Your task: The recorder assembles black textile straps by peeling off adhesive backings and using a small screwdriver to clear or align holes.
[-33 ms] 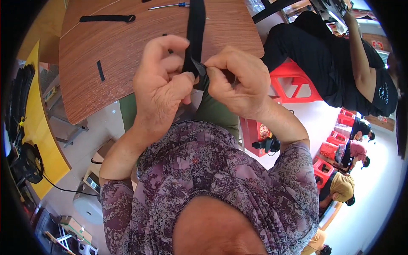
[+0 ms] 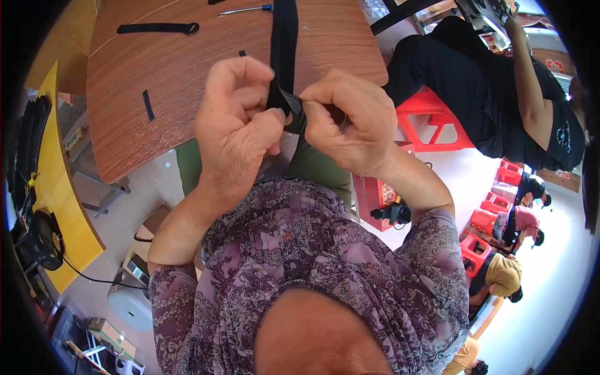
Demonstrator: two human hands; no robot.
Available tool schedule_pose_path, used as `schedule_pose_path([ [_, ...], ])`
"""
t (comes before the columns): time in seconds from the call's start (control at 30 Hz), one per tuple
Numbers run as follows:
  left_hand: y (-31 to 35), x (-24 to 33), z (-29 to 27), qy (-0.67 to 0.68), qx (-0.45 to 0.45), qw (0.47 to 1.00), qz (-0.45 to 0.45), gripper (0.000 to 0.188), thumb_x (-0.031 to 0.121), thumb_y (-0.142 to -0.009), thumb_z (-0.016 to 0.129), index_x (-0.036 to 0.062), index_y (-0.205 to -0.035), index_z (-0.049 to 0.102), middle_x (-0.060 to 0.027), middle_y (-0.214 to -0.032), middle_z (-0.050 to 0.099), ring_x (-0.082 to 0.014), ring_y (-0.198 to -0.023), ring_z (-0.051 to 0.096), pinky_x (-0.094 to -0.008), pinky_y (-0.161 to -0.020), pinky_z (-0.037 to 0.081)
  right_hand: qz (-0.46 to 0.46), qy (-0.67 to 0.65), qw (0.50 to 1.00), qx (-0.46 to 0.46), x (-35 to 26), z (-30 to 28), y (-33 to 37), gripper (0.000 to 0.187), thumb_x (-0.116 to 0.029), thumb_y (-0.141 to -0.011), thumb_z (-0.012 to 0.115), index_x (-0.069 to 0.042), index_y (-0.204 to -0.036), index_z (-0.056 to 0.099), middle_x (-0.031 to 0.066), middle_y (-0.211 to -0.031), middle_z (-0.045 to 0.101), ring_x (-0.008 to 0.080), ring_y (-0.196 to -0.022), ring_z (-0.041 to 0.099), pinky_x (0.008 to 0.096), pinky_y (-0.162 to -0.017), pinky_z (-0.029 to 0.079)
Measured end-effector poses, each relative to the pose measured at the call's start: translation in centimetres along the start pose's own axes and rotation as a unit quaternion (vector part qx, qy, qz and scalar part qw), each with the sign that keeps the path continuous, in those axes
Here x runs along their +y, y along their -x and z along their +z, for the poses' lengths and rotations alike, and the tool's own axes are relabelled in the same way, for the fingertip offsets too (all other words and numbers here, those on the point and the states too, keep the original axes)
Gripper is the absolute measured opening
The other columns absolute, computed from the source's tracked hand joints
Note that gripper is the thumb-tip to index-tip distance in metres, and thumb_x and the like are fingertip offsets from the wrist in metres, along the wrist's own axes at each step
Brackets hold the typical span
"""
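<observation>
A wide black fabric strap (image 2: 285,47) runs from between my hands up past the table's far edge. My left hand (image 2: 236,125) grips its near end with the thumb against bent fingers; the forefinger is raised and curled beside the strap. From the other side, my right hand (image 2: 351,119) pinches a folded-back edge of the same end, where a greyish underside shows. The fingertips partly hide this end. On the brown wooden table (image 2: 169,81) lie a black strap with a looped end (image 2: 156,28) and a short black strip (image 2: 148,105).
A screwdriver with a blue handle (image 2: 267,8) rests at the table's far side. To the right, a person in black (image 2: 462,81) sits by a red plastic stool (image 2: 431,122). A yellow board (image 2: 59,187) carrying black strips stands on the left.
The strap's upper part has shifted slightly left and hangs straighter. Both hands keep nearly the same place and grip.
</observation>
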State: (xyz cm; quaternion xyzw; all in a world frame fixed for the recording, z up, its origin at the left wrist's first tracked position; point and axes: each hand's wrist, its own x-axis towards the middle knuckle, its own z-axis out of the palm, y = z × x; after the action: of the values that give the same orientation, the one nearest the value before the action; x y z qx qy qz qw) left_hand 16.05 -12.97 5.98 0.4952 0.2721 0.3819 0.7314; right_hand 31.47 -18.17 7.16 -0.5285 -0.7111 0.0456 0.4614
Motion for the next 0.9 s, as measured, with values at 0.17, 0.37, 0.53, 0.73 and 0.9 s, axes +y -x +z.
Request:
schedule_pose_path([
  [0.17,0.1,-0.8,-1.4,-0.055,-0.035,0.996,0.067,0.019,-0.006,-0.082,0.054,-0.0017,-0.1,0.058,-0.0015,-0.082,0.06,-0.0041,-0.063,0.053,-0.017,-0.055,0.042,0.02,-0.003,1.0,0.024,-0.2,0.2,-0.1,0.014,0.011,-0.066,0.06,-0.001,-0.074,0.061,0.0048,-0.061,0.055,0.012,-0.048,0.051,0.0232,-0.044,0.037],
  [0.37,-0.2,-0.3,-1.1,-0.089,-0.027,0.988,0.125,0.016,-0.005,-0.079,0.063,-0.0018,-0.095,0.061,-0.001,-0.086,0.062,-0.0044,-0.07,0.055,-0.0173,-0.061,0.045,-0.008,0.013,0.999,0.041,-0.2,0.6,-0.5,0.015,0.012,-0.065,0.06,0.0,-0.075,0.061,0.0064,-0.062,0.057,0.0133,-0.048,0.052,0.0238,-0.043,0.037],
  [0.53,-0.4,-0.1,-1.2,-0.006,-0.029,0.999,0.044,0.018,-0.002,-0.077,0.07,-0.0021,-0.092,0.061,0.0003,-0.083,0.061,-0.0035,-0.071,0.055,-0.0165,-0.062,0.045,-0.056,0.005,0.998,0.037,0.0,0.9,-0.5,0.019,0.013,-0.063,0.06,0.0,-0.076,0.06,0.0066,-0.059,0.054,0.0156,-0.046,0.05,0.025,-0.042,0.036],
  [0.73,-0.7,-0.2,-1.1,-0.006,0.002,1.0,-0.014,0.014,-0.003,-0.076,0.067,-0.0009,-0.087,0.059,0.0018,-0.078,0.059,-0.0004,-0.067,0.052,-0.0134,-0.056,0.04,-0.1,0.054,0.992,0.057,0.4,1.9,0.0,0.021,0.007,-0.056,0.061,-0.001,-0.074,0.056,0.0078,-0.059,0.047,0.0243,-0.048,0.048,0.032,-0.041,0.038],
  [0.9,-0.5,-0.8,-0.7,-0.005,0.041,0.998,0.038,0.011,-0.006,-0.073,0.062,-0.001,-0.082,0.06,0.0024,-0.075,0.058,-0.0004,-0.063,0.05,-0.0136,-0.054,0.039,-0.143,0.102,0.983,0.061,0.5,2.3,-0.1,0.022,0.006,-0.051,0.062,0.0,-0.072,0.055,0.0071,-0.059,0.045,0.0231,-0.048,0.046,0.0315,-0.041,0.037],
])
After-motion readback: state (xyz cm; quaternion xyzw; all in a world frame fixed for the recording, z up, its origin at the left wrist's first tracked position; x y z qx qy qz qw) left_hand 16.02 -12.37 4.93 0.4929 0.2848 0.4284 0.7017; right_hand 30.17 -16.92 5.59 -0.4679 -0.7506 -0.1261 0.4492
